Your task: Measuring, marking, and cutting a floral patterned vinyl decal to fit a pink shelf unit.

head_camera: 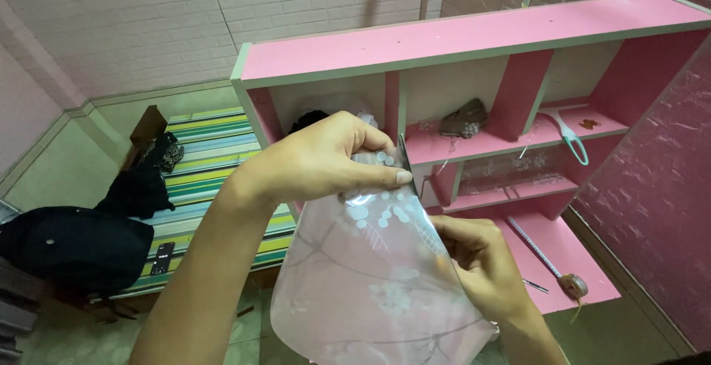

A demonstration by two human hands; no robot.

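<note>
A glossy pink sheet (370, 283) printed with pale flowers hangs in front of me, curling at its lower end. My left hand (326, 159) pinches the sheet's top edge between thumb and fingers, just in front of a divider of the pink shelf unit (459, 39). My right hand (481, 261) grips the sheet's right edge lower down. Part of the sheet's top is hidden behind my left fingers.
The shelf unit lies on its side. On its shelves are scissors with light handles (569, 134) and a crumpled wad (464, 119); a tape measure (570, 283) lies on its lower panel. A striped mat (207, 165) holds black bags (74, 246) and a phone (162, 257).
</note>
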